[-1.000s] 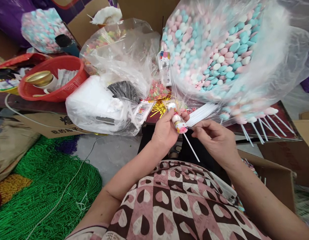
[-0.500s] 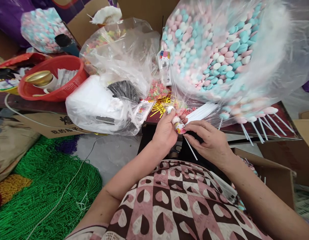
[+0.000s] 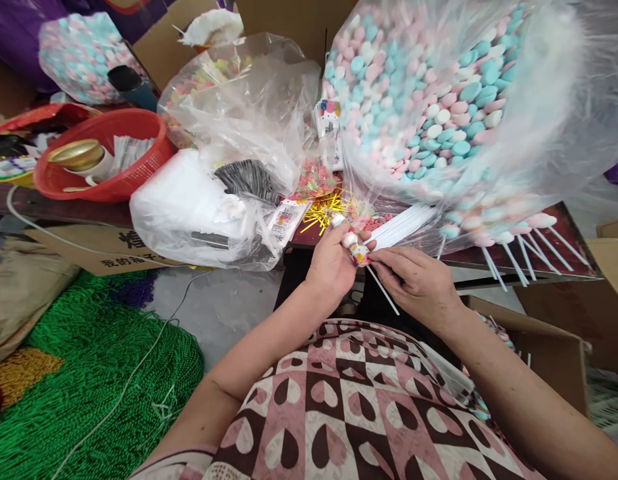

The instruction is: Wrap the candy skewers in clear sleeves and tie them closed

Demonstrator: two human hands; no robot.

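Observation:
My left hand [image 3: 331, 263] is closed around a marshmallow stick [image 3: 359, 255], a stack of pale sweets in a printed clear wrapper. Its white stick slants down to the right between my hands. The thumb and fingers of my right hand [image 3: 421, 277] pinch the lower end of the wrapper, where the stick comes out. Just beyond my hands lie a bundle of white sticks [image 3: 401, 225] and gold twist ties [image 3: 323, 212]. Part of the sweets is hidden by my left fingers.
A big clear bag of pink, white and blue marshmallows [image 3: 441, 127] fills the back right. Sticks topped with marshmallows [image 3: 519, 233] hang over the right table edge. Left are a white-filled plastic bag [image 3: 173, 207] and a red basket [image 3: 101, 190]. Green strands [image 3: 113, 360] cover the floor.
My right fingers have closed in on the wrapper's lower end, beside the stick. The stick's free end has swung slightly right and up. My left hand has barely moved.

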